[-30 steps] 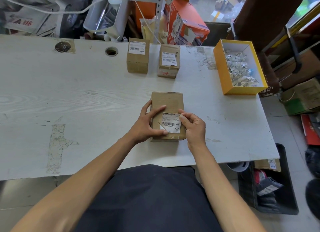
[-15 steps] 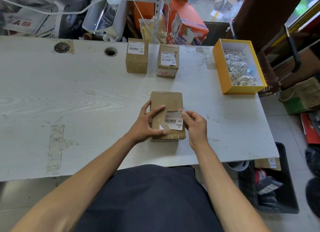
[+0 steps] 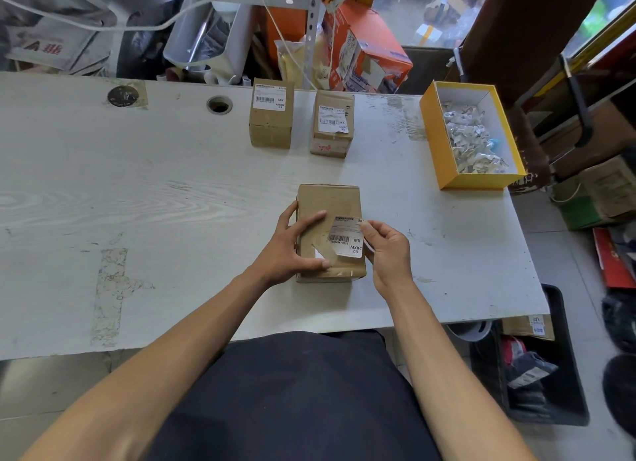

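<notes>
**packrat22:** Scuffed white table point(image 3: 137, 185) in a cluttered stockroom, with one cardboard box point(image 3: 327, 199) lying flat near the front edge. I'm peeling the label point(image 3: 347, 236) off its top. Any tips for getting it off in one piece?

**labelnerd:** Starting left of the box: your left hand point(image 3: 292, 250) is spread over the left part of the top. Index finger and thumb are stretched out flat, pinning it down. Good, that should stop the box lifting with the pull. The label is up off the right half of the top. It looks like only its lower left corner hangs on, by a bit of clear film next to your thumb. Your right hand point(image 3: 389, 250) pinches the label's right edge between thumb and fingertips.

**packrat22:** So just yank it?

**labelnerd:** I wouldn't. Pull low and slow, folding the label back across the box toward that stuck corner, not straight up. Otherwise the paper probably tears and leaves white scraps. Slide the left thumb right up to the peel line so the cardboard skin doesn't rip. Re-pinch closer to the corner if the paper starts to stretch.

**packrat22:** And then?

**labelnerd:** Off to the right of the box and a bit behind it sits the yellow box point(image 3: 444, 143) with crumpled labels point(image 3: 471, 137) in it. My guess is that's where this one goes.
</notes>
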Demonstrator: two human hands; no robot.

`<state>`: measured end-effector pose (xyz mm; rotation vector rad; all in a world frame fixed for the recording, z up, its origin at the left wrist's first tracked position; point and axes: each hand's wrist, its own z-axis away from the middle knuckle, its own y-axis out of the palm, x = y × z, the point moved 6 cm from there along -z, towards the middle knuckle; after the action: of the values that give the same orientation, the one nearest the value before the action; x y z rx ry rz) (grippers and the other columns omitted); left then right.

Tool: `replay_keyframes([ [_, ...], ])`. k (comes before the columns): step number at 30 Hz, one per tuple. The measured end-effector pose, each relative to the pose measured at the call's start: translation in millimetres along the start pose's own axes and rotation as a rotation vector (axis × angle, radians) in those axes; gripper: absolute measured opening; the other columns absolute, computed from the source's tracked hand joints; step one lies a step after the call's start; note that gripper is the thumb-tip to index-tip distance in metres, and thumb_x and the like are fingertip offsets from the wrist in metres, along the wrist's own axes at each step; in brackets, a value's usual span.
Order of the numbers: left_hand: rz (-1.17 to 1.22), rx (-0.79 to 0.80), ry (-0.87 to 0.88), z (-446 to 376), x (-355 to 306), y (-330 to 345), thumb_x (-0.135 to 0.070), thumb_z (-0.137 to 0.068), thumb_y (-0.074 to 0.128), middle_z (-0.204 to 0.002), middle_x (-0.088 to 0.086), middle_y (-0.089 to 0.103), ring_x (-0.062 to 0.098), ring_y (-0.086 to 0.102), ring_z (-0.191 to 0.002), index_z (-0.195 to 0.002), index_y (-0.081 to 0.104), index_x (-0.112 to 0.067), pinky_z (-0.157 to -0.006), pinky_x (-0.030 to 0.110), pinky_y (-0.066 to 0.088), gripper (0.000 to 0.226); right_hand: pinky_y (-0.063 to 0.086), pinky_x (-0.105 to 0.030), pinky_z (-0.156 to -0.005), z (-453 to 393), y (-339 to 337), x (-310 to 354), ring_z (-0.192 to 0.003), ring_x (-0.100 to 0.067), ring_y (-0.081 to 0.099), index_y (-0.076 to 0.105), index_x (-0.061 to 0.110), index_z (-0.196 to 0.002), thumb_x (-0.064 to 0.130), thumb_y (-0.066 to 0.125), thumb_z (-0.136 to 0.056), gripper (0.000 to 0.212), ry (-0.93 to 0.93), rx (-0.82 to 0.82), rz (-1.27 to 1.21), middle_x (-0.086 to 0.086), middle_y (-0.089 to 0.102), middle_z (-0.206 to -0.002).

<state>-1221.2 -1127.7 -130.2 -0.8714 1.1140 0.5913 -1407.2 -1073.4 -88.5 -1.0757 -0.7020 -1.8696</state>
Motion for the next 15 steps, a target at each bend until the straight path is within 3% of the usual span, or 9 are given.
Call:
replay_keyframes([
  [7, 0.005, -0.005, -0.018, 1, -2, 1, -0.05, -0.057, 0.086, -0.158, -0.018, 0.006, 0.011, 0.03, -0.139, -0.137, 0.044, -0.058, -0.11, 0.041, 0.045, 0.09, 0.053, -0.031, -0.079, 3, 3, 6, -0.075, -0.01, 0.067, 0.069, 0.011, -0.088, 0.011, 0.058, -0.096, 0.013, 0.038, 0.007, -0.029, -0.002, 0.071, -0.084],
  [11, 0.016, -0.011, -0.026, 1, -3, 1, -0.037, -0.062, 0.091, -0.16, -0.015, 0.006, 0.008, 0.029, -0.139, -0.138, 0.046, -0.055, -0.11, 0.041, 0.045, 0.09, 0.052, -0.033, -0.08, 5, 2, 8, -0.072, -0.009, 0.066, 0.068, 0.012, -0.087, 0.012, 0.059, -0.096, 0.013, 0.046, -0.001, -0.056, -0.002, 0.07, -0.081],
  [15, -0.013, -0.002, -0.012, 0, -6, 0, -0.044, -0.059, 0.091, -0.163, -0.014, 0.007, 0.009, 0.026, -0.144, -0.136, 0.045, -0.06, -0.112, 0.044, 0.043, 0.091, 0.054, -0.033, -0.083, 8, 5, 15, -0.086, -0.013, 0.068, 0.07, 0.01, -0.087, 0.02, 0.06, -0.096, 0.017, 0.026, 0.011, -0.06, -0.006, 0.072, -0.092],
])
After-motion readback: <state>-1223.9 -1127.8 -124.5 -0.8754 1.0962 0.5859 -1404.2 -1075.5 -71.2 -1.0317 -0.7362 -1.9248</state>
